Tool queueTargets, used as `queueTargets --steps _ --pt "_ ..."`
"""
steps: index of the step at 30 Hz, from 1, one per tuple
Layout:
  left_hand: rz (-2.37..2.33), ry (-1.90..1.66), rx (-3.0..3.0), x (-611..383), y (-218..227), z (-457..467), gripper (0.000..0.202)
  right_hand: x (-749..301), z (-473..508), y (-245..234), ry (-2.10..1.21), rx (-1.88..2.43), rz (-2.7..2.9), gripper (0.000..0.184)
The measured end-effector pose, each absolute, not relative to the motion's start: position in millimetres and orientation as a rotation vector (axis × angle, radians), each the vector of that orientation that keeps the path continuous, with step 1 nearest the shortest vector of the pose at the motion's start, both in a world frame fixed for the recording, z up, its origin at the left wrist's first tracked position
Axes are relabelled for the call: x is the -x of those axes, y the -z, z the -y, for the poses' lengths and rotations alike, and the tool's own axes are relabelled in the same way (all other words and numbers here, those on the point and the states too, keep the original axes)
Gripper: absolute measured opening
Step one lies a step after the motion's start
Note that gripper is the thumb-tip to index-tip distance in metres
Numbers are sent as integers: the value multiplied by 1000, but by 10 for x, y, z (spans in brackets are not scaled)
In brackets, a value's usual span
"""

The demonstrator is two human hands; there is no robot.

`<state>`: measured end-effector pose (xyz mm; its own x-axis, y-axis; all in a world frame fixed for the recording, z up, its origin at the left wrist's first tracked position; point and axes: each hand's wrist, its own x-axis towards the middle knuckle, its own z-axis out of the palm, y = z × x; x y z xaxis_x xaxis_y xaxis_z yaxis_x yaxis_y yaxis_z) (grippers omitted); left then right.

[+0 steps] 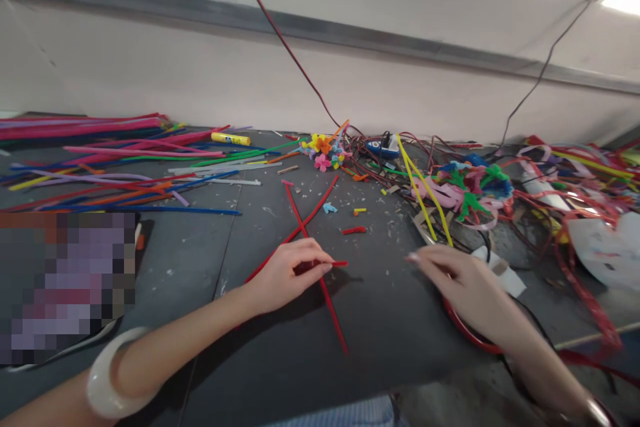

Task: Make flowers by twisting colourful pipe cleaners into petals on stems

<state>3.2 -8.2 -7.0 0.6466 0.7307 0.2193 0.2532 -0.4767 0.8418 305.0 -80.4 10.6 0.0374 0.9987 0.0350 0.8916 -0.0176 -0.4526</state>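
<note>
My left hand [287, 275] rests on the dark table [210, 280], fingers pinched on a short red pipe-cleaner piece [336, 263]. Two long red pipe cleaners [305, 227] cross on the table right at that hand. My right hand [463, 280] lies to the right, fingers stretched toward the left and a little blurred, holding nothing I can see. Under its wrist lies a red hoop [467, 333]. A white bangle [107, 377] is on my left forearm.
Many coloured pipe cleaners [115, 167] lie at the left, with a yellow glue stick [230, 139]. Small pipe-cleaner flowers [325, 150] sit at the back middle. A tangle of red strips, yellow stems [425, 200] and paper scraps fills the right. Red offcuts [354, 230] dot the centre.
</note>
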Motion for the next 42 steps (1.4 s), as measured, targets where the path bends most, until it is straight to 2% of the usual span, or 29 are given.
queueTargets --steps 4,6,8,10,14,17,23,31,36,42 --pt "-585 -834 -2295 7 106 91 20 -2365 337 -32 -1533 1559 1683 41" --pt "-564 -897 -2328 28 133 78 20 -2125 181 8 -1972 1362 1475 36" --pt "-587 -974 -2323 48 148 54 19 -1994 101 19 -2232 1187 1276 26" --pt "-668 -1059 -2283 65 135 27 18 -1940 67 -2 -2306 1061 1136 20" --pt "-1021 -1196 -2067 77 38 -16 11 -1908 11 -27 -2119 880 994 19" --pt "-1200 -1119 -1838 46 -4 -34 13 -1876 -27 46 -1865 885 1039 17" --pt "-1021 -735 -1540 -40 66 -40 24 -1805 18 136 -1108 1094 1524 15" --pt "-937 -762 -1599 -22 89 -54 21 -1851 78 207 -336 1043 2124 18" --pt "-986 -706 -1671 -18 71 -71 22 -1823 119 225 -189 999 2264 18" --pt "-859 -574 -1395 8 71 -98 26 -1727 239 128 -431 956 1914 12"
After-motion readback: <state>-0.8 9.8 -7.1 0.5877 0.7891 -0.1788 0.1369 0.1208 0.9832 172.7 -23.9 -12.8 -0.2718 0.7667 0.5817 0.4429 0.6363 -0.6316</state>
